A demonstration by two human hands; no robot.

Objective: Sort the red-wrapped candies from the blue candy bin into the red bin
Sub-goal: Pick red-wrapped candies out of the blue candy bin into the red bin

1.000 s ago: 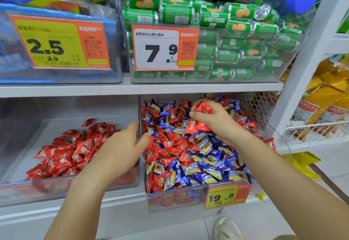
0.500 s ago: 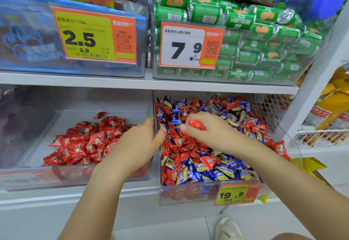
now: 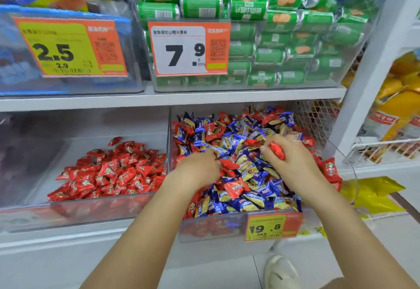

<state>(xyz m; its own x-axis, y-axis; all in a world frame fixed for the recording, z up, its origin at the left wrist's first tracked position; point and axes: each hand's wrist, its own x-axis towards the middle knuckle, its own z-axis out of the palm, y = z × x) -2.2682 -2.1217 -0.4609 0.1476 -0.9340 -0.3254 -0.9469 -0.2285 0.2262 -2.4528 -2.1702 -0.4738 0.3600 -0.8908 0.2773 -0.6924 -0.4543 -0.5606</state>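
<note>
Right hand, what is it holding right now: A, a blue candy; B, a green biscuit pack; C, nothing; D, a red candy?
D: the right hand has its fingers curled around a red candy above the mixed candy bin.

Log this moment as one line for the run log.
stage: picking | left hand: on a red candy in mixed bin | right hand: holds red candies | red bin: only red candies
</note>
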